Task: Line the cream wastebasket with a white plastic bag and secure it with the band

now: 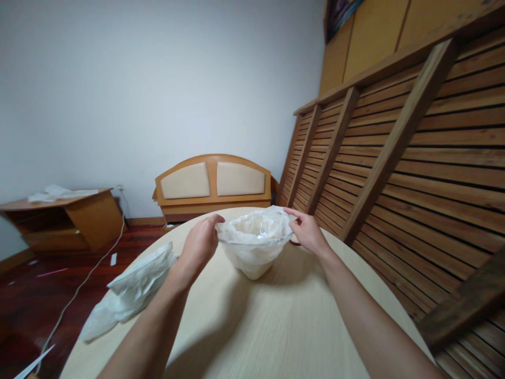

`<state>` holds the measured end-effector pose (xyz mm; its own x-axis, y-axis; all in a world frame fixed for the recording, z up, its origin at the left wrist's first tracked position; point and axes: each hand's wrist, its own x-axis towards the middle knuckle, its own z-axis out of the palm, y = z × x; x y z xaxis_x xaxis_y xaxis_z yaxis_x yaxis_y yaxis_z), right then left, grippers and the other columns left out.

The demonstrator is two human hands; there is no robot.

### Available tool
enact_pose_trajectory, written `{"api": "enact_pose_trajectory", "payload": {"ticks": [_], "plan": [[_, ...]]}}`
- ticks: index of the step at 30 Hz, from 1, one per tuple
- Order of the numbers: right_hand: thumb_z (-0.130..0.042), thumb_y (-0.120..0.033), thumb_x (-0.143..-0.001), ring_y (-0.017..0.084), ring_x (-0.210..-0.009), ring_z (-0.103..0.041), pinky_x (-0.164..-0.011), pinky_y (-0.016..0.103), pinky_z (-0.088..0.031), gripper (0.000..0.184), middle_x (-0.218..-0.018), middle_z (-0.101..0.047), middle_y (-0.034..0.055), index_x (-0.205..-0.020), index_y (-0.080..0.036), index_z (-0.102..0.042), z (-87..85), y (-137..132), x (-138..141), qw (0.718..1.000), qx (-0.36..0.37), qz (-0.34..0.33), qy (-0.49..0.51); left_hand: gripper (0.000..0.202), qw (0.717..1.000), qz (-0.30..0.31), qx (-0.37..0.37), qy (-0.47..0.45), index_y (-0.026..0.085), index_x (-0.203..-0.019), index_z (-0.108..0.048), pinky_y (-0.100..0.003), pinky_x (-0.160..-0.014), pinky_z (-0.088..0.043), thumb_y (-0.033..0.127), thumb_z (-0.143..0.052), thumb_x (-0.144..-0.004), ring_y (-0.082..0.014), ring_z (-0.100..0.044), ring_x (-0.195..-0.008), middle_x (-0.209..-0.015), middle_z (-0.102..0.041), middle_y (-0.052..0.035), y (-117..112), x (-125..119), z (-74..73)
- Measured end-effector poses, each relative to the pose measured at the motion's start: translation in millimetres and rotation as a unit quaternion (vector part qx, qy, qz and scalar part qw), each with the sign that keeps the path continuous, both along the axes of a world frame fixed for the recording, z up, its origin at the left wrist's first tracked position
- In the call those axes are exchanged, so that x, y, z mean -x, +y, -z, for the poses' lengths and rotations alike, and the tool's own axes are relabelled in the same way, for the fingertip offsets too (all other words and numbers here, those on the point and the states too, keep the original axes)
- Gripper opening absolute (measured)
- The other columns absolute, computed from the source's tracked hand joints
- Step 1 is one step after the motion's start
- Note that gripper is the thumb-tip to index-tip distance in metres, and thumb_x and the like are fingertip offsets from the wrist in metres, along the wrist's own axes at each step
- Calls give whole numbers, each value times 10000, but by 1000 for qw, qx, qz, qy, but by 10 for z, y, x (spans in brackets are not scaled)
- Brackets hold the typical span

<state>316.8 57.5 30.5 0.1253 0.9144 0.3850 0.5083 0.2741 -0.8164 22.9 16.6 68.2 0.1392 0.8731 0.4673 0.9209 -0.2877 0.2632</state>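
A white, translucent plastic bag (252,252) stands mouth-up near the middle of the round table, its rim spread wide and folded outward. Whether a container sits inside it, I cannot tell. My left hand (202,239) is closed, pinching the rim on the left side. On the opposite side my right hand (307,229) grips the rim between thumb and fingers. Part of a dark red curved thing shows behind the bag, below my right hand; its kind is unclear. A crumpled pile of white plastic bags (134,287) lies left of my left forearm.
The pale round table (276,326) fills the foreground. A slatted wooden bed frame (394,168) leans along the right. Behind stands a padded headboard (213,181). At left, a low wooden cabinet (90,216) bears white sheets, and a white cable (84,284) crosses the floor.
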Motion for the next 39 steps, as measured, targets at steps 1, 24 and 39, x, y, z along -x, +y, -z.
{"api": "enact_pose_trajectory", "payload": {"ticks": [1,24,39], "plan": [[-503,-156,-781,180,-782,-669,-709,278,-537,572,-1104,-736,102,-1340,-123,-618,-37,-22,18,1000,-26,-2,5,430,1000,7,-6,-4,178,-1137,-654,-333,-922,-503,17,-401,-830,-253,-682,-1075,-1138,-737,-103,-3,-14,-14],[-509,-480,-842,151,-550,-481,-531,261,-375,339,-590,-548,7,-824,-174,-655,-262,-236,-58,995,-91,-33,15,267,930,227,126,-259,157,-941,-635,-218,-534,-448,410,-576,-883,-178,-704,-669,-759,-761,-73,-374,-253,-274],[-649,-336,-796,171,-592,-591,-600,262,-440,417,-622,-639,10,-1135,-98,-699,176,107,-224,995,27,61,-68,177,819,339,452,-100,180,-949,-622,-245,-647,-518,325,-640,-848,-174,-720,-693,-769,-770,-65,-502,-212,-250]]}}
